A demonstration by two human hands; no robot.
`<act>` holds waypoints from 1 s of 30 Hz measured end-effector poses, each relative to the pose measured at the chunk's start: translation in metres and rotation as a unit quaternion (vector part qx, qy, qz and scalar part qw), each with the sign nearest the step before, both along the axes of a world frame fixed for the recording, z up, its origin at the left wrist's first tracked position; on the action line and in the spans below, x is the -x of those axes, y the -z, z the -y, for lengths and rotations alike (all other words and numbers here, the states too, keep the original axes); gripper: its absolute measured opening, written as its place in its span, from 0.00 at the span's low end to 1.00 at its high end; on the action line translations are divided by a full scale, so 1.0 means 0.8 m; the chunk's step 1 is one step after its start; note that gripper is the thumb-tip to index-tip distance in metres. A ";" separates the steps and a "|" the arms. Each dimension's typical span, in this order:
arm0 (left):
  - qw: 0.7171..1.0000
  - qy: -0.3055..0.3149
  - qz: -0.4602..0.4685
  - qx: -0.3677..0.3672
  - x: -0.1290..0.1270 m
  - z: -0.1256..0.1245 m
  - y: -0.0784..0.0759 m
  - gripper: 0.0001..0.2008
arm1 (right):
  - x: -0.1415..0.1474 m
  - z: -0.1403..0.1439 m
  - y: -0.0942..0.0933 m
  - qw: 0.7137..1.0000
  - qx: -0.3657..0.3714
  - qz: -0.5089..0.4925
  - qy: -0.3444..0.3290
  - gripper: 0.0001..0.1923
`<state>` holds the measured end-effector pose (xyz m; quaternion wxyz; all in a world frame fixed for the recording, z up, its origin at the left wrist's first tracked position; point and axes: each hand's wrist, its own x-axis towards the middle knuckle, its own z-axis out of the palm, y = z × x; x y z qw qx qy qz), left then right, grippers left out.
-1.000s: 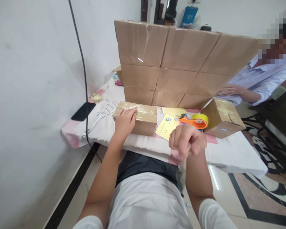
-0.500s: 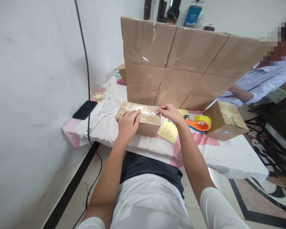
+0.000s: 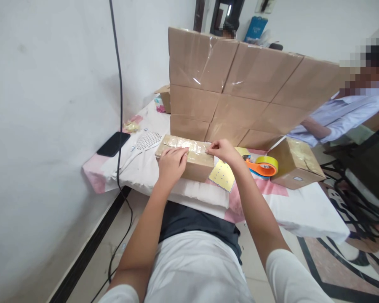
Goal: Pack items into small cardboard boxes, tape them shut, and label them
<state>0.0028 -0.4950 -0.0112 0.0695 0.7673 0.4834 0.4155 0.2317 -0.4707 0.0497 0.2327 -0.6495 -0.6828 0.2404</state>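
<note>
A small cardboard box [image 3: 198, 167] lies in front of me, shiny clear tape [image 3: 194, 146] across its top. My left hand [image 3: 173, 161] rests flat on the left part of that top, fingers stretched out. At the box's right end, my right hand [image 3: 222, 150] is closed in a pinch at the end of the tape; its fingertips hide the exact hold. Beside the box, partly under my right wrist, lies a yellow dotted sheet [image 3: 222, 176]. An orange tape dispenser with a yellow roll [image 3: 265, 167] sits further right.
Stacked cardboard boxes [image 3: 227, 84] form a wall behind. Another taped box [image 3: 295, 164] stands at the right, a black phone [image 3: 113, 144] at the left on the cloth-covered table [image 3: 189, 193]. A black cable [image 3: 120, 97] hangs on the left. A person in a light shirt [image 3: 350, 111] is beyond.
The view has shifted slightly. My left hand stays on the box, and my right hand keeps its pinch at the box's right end with little visible movement.
</note>
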 end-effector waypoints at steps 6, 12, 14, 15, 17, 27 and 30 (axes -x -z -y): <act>1.000 -0.007 -0.008 0.016 -0.004 -0.002 0.001 0.17 | 0.000 -0.008 -0.004 0.964 -0.118 0.185 0.150 0.34; 1.000 -0.019 0.002 0.002 -0.008 0.000 0.007 0.18 | -0.028 -0.019 0.007 0.941 -0.186 0.176 0.220 0.29; 1.000 -0.019 0.004 -0.001 -0.008 0.001 0.008 0.18 | -0.028 -0.004 0.017 0.945 -0.252 0.160 0.137 0.25; 1.000 -0.020 0.004 -0.003 -0.009 0.001 0.008 0.18 | -0.025 0.008 0.023 0.947 -0.269 0.161 0.063 0.25; 1.000 -0.024 0.004 -0.005 -0.009 0.001 0.007 0.17 | -0.015 0.039 0.037 0.943 -0.267 0.179 -0.082 0.27; 1.000 -0.002 0.025 0.009 -0.010 0.004 0.004 0.16 | -0.002 0.143 0.045 0.928 -0.259 0.146 -0.224 0.26; 1.000 0.009 0.022 0.006 -0.009 0.003 0.005 0.16 | -0.012 0.126 0.036 0.921 -0.243 0.150 -0.266 0.24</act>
